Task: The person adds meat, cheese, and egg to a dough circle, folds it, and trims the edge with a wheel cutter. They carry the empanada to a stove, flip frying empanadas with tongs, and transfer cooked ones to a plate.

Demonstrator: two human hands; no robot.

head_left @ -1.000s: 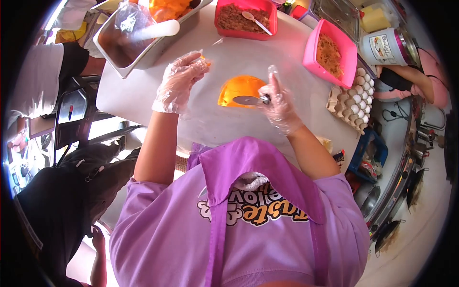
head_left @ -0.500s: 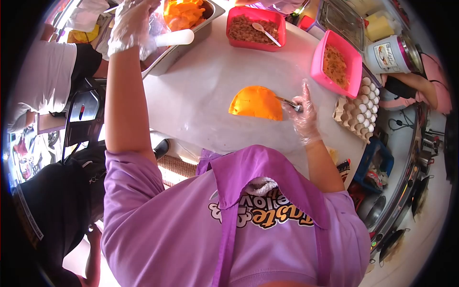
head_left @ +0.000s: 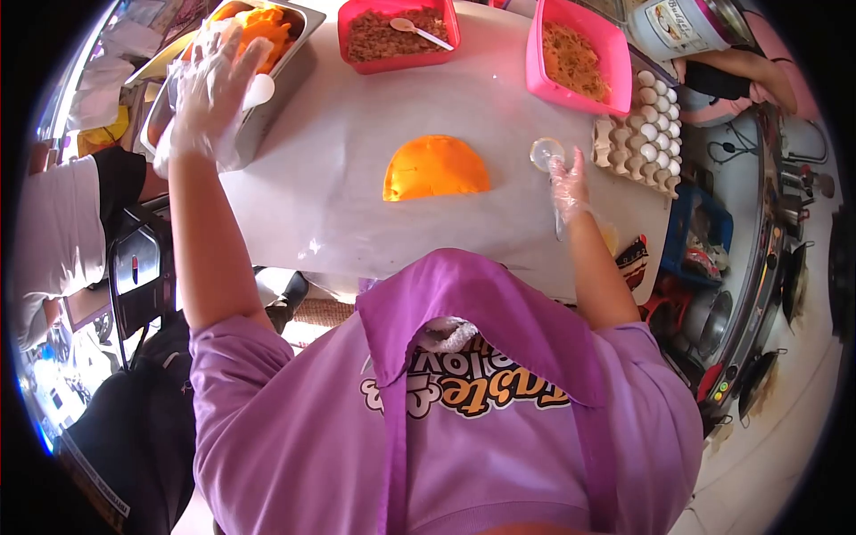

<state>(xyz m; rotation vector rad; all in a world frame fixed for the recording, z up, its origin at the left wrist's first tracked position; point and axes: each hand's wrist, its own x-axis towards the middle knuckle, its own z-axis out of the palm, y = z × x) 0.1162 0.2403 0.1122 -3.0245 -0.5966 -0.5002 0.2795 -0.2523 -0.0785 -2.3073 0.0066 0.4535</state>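
My left hand (head_left: 212, 94), in a clear plastic glove, is raised over the metal tray (head_left: 299, 67) with its fingers stretched out. Orange dough (head_left: 267, 34) lies in that tray, and a rounded white handle end (head_left: 259, 92) shows beside my palm. My right hand (head_left: 571, 185), gloved too, has its fingertips at the near edge of a small clear round dish (head_left: 542, 152). Between my hands, a folded orange half-moon turnover (head_left: 437, 169) lies flat on the table (head_left: 357, 236). No fork shows in my right hand.
A pink tub of minced filling (head_left: 397, 40) with a white spoon (head_left: 419, 33) stands at the back. Right of it are another pink tub (head_left: 575, 62) and a carton of eggs (head_left: 637, 143). A white bucket (head_left: 682, 31) and people stand near the table.
My right hand has left the turnover's edge, and the fork it held is out of sight. The small dish has come into view. My left hand has come lower, fingers spread; the view has shifted.
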